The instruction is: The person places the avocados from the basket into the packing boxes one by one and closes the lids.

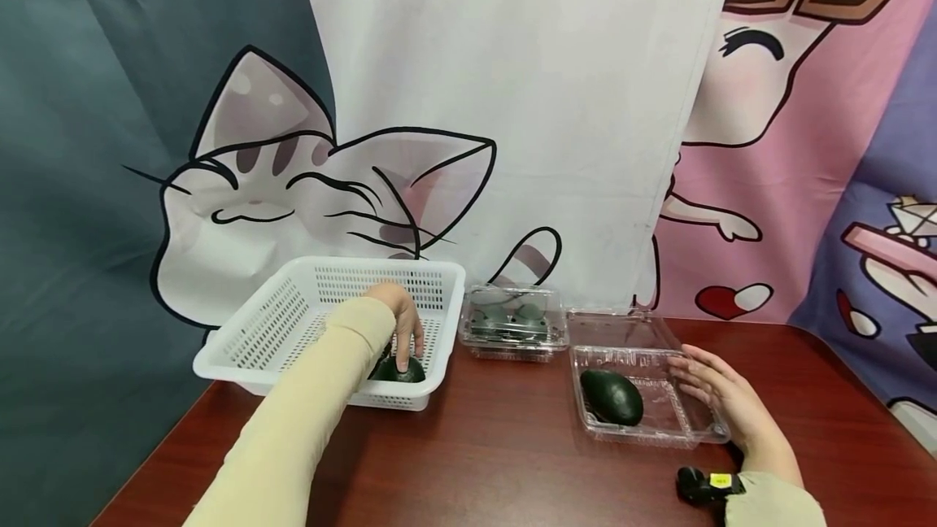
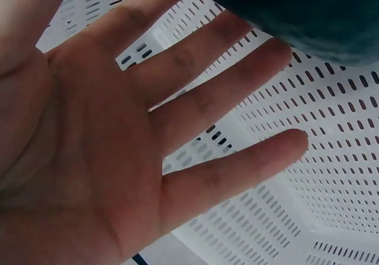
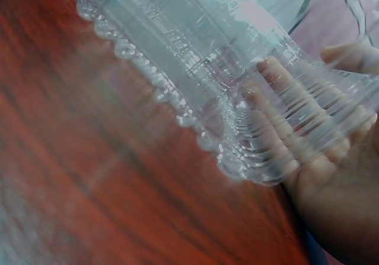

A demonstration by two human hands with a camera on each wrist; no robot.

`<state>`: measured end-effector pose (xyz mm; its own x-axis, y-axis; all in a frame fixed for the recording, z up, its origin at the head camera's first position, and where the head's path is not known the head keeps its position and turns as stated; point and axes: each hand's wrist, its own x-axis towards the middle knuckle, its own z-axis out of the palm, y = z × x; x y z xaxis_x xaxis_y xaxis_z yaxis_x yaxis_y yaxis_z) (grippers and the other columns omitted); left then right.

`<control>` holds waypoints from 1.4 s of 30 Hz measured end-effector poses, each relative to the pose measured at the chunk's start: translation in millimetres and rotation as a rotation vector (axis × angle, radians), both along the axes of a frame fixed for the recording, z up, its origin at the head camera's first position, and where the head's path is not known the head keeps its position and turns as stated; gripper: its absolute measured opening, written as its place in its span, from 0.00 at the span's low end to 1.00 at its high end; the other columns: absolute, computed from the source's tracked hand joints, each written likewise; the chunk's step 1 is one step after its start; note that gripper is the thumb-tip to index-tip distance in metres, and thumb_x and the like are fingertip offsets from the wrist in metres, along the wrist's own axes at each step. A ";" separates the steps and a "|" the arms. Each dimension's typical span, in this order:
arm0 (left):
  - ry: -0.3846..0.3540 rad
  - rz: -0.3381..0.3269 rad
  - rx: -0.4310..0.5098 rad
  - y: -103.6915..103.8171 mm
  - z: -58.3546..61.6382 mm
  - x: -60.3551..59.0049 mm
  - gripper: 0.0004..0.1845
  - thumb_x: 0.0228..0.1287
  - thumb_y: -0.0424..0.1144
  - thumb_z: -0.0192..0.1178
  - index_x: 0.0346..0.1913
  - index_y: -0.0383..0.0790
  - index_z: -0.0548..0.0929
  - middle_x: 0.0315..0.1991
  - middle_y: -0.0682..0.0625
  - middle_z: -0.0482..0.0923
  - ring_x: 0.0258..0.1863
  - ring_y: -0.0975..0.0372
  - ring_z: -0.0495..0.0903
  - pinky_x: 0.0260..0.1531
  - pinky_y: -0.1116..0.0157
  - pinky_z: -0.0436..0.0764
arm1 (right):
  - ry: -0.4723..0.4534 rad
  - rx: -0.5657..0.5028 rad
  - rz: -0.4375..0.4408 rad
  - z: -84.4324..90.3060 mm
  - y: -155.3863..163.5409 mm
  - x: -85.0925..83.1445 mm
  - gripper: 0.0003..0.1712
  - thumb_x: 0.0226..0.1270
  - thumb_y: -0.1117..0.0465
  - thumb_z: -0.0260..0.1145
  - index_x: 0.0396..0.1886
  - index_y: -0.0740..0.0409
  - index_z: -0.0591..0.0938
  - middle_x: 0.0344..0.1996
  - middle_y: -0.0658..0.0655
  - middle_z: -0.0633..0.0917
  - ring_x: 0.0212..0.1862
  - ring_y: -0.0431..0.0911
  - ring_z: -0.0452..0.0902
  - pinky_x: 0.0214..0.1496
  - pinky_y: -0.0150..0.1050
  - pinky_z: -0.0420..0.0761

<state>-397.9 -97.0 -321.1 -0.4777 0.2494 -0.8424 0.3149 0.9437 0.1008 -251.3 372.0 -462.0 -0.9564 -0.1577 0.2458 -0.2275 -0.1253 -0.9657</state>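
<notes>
My left hand [image 1: 395,311] reaches down into a white plastic basket [image 1: 241,352]. In the left wrist view its fingers are spread and nearly straight, with some fingertips at a dark green avocado [image 2: 308,10]. The head view shows a finger on top of this avocado [image 1: 411,371] near the basket's front right corner. My right hand [image 1: 732,397] rests against the right side of a clear plastic box [image 1: 662,432] whose lid is raised. Its lightly bent fingers [image 3: 275,123] show through the ribbed plastic wall. Inside that box, toward the left, lies one avocado [image 1: 613,398].
Between basket and opened box stands a lidded clear box [image 1: 512,340] with dark green avocados inside. Everything sits on a reddish-brown table [image 1: 498,470] against a cartoon-printed cloth [image 1: 578,128]. A black wrist device [image 1: 699,485] is at my right sleeve.
</notes>
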 end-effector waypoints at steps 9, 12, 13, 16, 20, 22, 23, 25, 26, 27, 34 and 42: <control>0.021 -0.036 0.026 -0.6 -8.8 -12.2 0.20 0.62 0.42 0.60 0.58 0.48 0.76 0.53 0.52 0.75 0.52 0.56 0.72 0.52 0.63 0.70 | -0.029 0.021 -0.028 0.9 0.2 -0.8 0.19 0.75 0.64 0.42 0.62 0.51 0.67 0.47 0.44 0.82 0.49 0.36 0.76 0.47 0.28 0.74; -0.027 -0.100 0.047 -4.7 -28.7 -33.8 0.21 0.62 0.44 0.59 0.59 0.50 0.75 0.56 0.52 0.72 0.53 0.59 0.71 0.51 0.62 0.71 | -0.039 0.026 -0.035 0.6 0.5 -0.2 0.19 0.75 0.64 0.42 0.62 0.52 0.67 0.47 0.44 0.82 0.49 0.36 0.76 0.47 0.28 0.74; -0.052 -0.103 0.043 -4.4 -31.3 -36.6 0.22 0.63 0.45 0.58 0.60 0.50 0.74 0.57 0.52 0.71 0.54 0.59 0.70 0.52 0.63 0.70 | -0.040 0.026 -0.034 0.7 0.5 -0.3 0.19 0.75 0.63 0.42 0.62 0.52 0.67 0.47 0.44 0.82 0.49 0.36 0.76 0.47 0.28 0.74; -0.078 -0.090 0.004 -2.4 -31.7 -32.4 0.25 0.60 0.49 0.60 0.61 0.51 0.73 0.60 0.50 0.69 0.59 0.60 0.67 0.57 0.63 0.66 | -0.043 0.026 -0.035 0.9 0.7 -0.2 0.19 0.75 0.63 0.42 0.63 0.53 0.67 0.47 0.44 0.82 0.49 0.36 0.77 0.46 0.28 0.75; 0.021 -0.049 -0.093 1.9 -16.1 -8.5 0.24 0.55 0.49 0.65 0.57 0.53 0.77 0.59 0.49 0.72 0.60 0.59 0.67 0.58 0.64 0.64 | -0.048 0.037 -0.038 0.7 0.7 -0.2 0.19 0.75 0.63 0.43 0.63 0.52 0.66 0.47 0.43 0.82 0.49 0.35 0.76 0.46 0.28 0.75; 0.054 -0.035 -0.107 1.8 -10.9 0.0 0.23 0.54 0.47 0.67 0.55 0.53 0.79 0.57 0.49 0.72 0.59 0.59 0.67 0.58 0.64 0.65 | -0.046 0.041 -0.036 0.2 0.6 0.0 0.19 0.75 0.63 0.43 0.63 0.53 0.66 0.47 0.43 0.81 0.49 0.36 0.76 0.47 0.28 0.75; 0.072 -0.032 -0.106 1.0 -9.7 2.0 0.23 0.53 0.46 0.68 0.54 0.53 0.80 0.56 0.50 0.73 0.57 0.60 0.68 0.57 0.64 0.66 | -0.043 0.042 -0.033 -0.1 0.7 0.0 0.20 0.75 0.63 0.43 0.63 0.53 0.66 0.47 0.43 0.81 0.49 0.36 0.76 0.47 0.28 0.75; 0.090 -0.007 -0.081 -0.2 -6.7 5.0 0.22 0.51 0.45 0.70 0.52 0.52 0.81 0.52 0.52 0.75 0.53 0.62 0.69 0.54 0.65 0.67 | -0.035 0.038 -0.030 -0.7 0.9 -0.3 0.20 0.75 0.64 0.42 0.63 0.53 0.65 0.47 0.43 0.81 0.49 0.36 0.76 0.47 0.28 0.74; 0.092 -0.003 -0.072 -0.8 -6.2 4.5 0.22 0.50 0.45 0.70 0.52 0.52 0.81 0.51 0.52 0.76 0.51 0.63 0.69 0.53 0.66 0.68 | -0.030 0.035 -0.028 -0.9 1.0 -0.5 0.20 0.75 0.64 0.42 0.63 0.53 0.66 0.47 0.43 0.81 0.49 0.36 0.76 0.47 0.28 0.74; 0.103 -0.006 -0.066 -1.6 -6.2 3.9 0.22 0.50 0.45 0.70 0.51 0.52 0.81 0.49 0.53 0.76 0.49 0.64 0.69 0.52 0.67 0.68 | -0.026 0.030 -0.024 -1.1 1.2 -0.5 0.20 0.75 0.64 0.42 0.64 0.53 0.66 0.47 0.44 0.81 0.50 0.36 0.76 0.47 0.28 0.74; 0.292 0.039 -0.093 -2.7 0.3 5.5 0.21 0.37 0.47 0.77 0.40 0.55 0.85 0.43 0.55 0.74 0.45 0.62 0.68 0.51 0.64 0.70 | -0.045 0.030 -0.038 -0.7 1.4 -0.8 0.20 0.75 0.63 0.43 0.64 0.54 0.65 0.47 0.44 0.82 0.49 0.36 0.77 0.47 0.28 0.75; 0.495 -0.046 -0.079 -6.3 7.4 9.9 0.18 0.38 0.47 0.76 0.36 0.54 0.83 0.35 0.56 0.76 0.39 0.61 0.71 0.46 0.62 0.72 | -0.050 0.051 -0.045 1.9 0.2 -0.3 0.20 0.75 0.62 0.44 0.64 0.57 0.63 0.47 0.43 0.82 0.49 0.36 0.76 0.47 0.28 0.75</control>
